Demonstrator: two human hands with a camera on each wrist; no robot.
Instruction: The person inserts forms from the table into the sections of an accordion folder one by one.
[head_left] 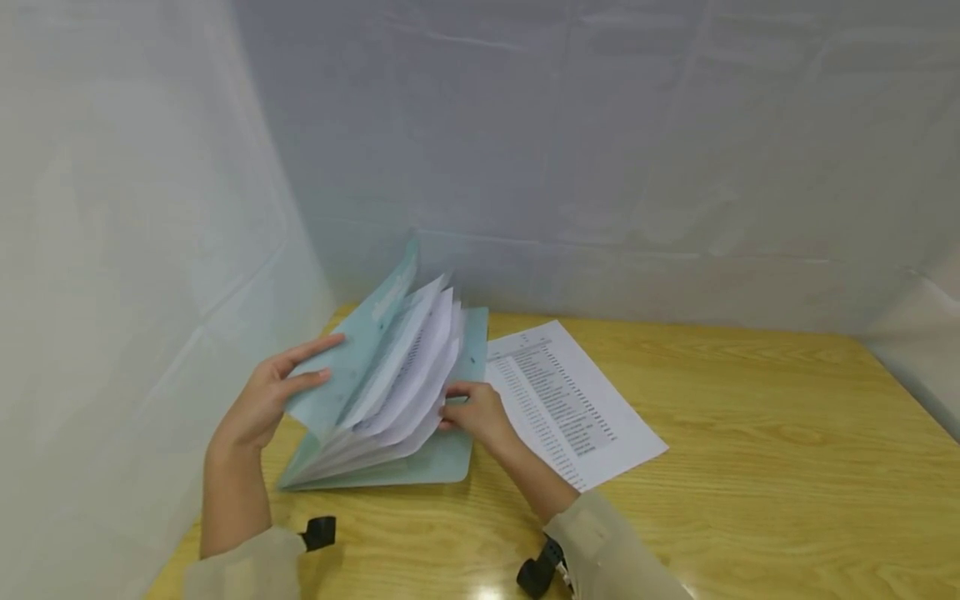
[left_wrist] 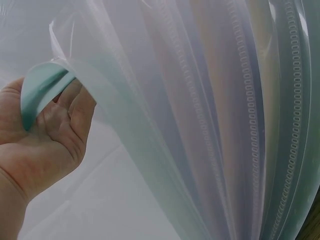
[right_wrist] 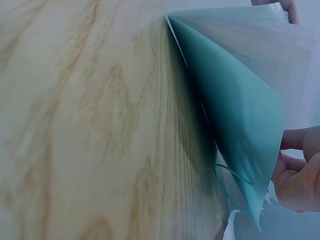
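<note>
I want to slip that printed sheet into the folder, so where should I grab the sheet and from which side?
Take the printed sheet by its near right corner, coming from the right with the right hand. It lies flat on the table, and its left edge sits close by the folder, which the left hand holds fanned open. The right side looks bare, so fingers can probably slide under there.

The folder (head_left: 420,454) looks like thin, flexible teal plastic with a smooth, faintly satin face, and its inner sleeves (left_wrist: 200,125) are translucent, glossy plastic film with a ribbed, perforated strip along one edge. The printed sheet (head_left: 570,404) is matt white paper. The counter (head_left: 765,467) is light wood-grain with a smooth, slightly shiny finish, and the surrounding walls (head_left: 600,125) look like creased, matt white sheeting.
</note>
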